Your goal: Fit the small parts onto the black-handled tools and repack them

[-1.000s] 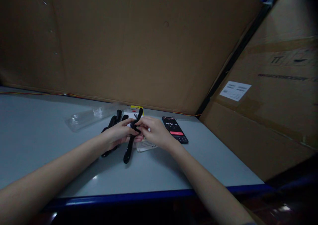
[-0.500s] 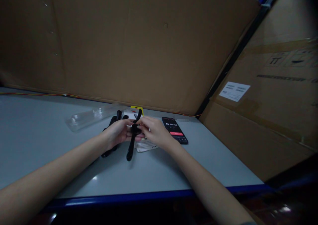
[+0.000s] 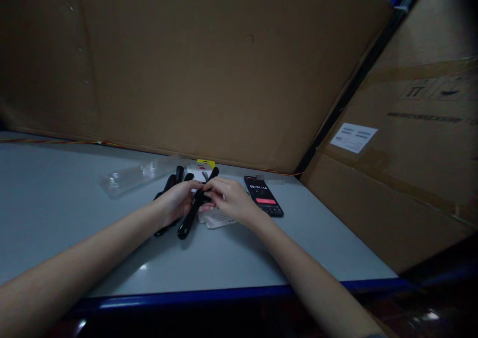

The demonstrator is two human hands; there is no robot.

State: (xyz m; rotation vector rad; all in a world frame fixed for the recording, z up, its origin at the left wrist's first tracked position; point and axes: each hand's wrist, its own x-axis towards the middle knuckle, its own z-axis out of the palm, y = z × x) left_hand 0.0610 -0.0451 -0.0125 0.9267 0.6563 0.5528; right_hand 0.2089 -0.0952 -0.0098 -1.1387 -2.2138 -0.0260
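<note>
Left of the phone, your left hand and right hand grasp one black piece, seemingly mid-work; other pieces lie unheld.

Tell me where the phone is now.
In the head view, the phone lies on the table, just right of the right hand, before the cardboard wall.
</note>
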